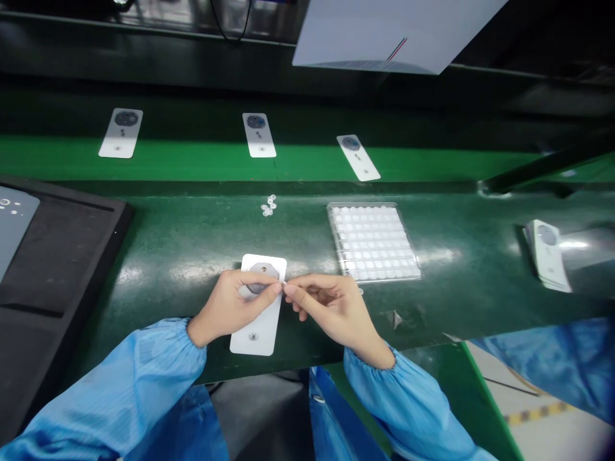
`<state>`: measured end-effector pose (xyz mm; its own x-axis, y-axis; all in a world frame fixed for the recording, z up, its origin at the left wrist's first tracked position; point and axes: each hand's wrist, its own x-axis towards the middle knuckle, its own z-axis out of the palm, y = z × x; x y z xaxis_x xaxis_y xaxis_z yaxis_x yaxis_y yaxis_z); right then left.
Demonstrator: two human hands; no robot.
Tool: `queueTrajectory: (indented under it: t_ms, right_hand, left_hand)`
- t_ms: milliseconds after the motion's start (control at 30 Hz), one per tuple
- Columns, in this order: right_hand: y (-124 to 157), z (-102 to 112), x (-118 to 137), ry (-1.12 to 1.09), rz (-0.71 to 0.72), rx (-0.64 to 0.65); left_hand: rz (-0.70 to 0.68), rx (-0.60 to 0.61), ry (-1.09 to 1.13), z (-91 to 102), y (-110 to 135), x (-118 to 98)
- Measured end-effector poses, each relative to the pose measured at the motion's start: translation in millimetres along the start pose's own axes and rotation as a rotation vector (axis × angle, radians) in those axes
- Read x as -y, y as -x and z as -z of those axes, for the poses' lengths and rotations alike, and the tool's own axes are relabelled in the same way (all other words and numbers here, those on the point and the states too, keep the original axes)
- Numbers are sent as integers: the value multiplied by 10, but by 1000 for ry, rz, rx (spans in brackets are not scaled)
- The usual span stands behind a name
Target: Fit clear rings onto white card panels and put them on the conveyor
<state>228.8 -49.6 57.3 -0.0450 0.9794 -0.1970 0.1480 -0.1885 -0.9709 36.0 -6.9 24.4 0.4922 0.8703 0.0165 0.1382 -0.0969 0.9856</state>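
At the desk [192, 246] front edge, left hand [230, 307] and right hand [331, 314] meet over a white card [254, 339].
Fingers [273, 290] pinch something tiny [283, 285]; a nearby clear tray [337, 243] holds rows of white pieces [372, 242].

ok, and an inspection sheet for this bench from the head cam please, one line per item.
surface: green bench top, glossy, with patches of glare.
job's things: white card with a dark round print, under both hands; clear blister tray of small white pieces to its right; loose clear rings behind it.
clutter: three printed white cards on the green ledge behind; stack of cards at right; black tray at left.
hands: left hand over the card; right hand meets it fingertip to fingertip; anything pinched is too small to tell.
cables: dark cable at top edge.
surroundings: blue sleeves; white sheet overhead.
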Motion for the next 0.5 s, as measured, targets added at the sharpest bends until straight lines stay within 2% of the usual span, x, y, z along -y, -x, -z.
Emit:
queueTrajectory:
  t_ms: [200,500]
  right_hand:
    - [-33,-69,-29,70,-7,-66]
    - [-87,-168,-57,140,21,-58]
  left_hand:
    - [-36,-90,19,6,22,68]
    - [-18,-58,104,-31,39,105]
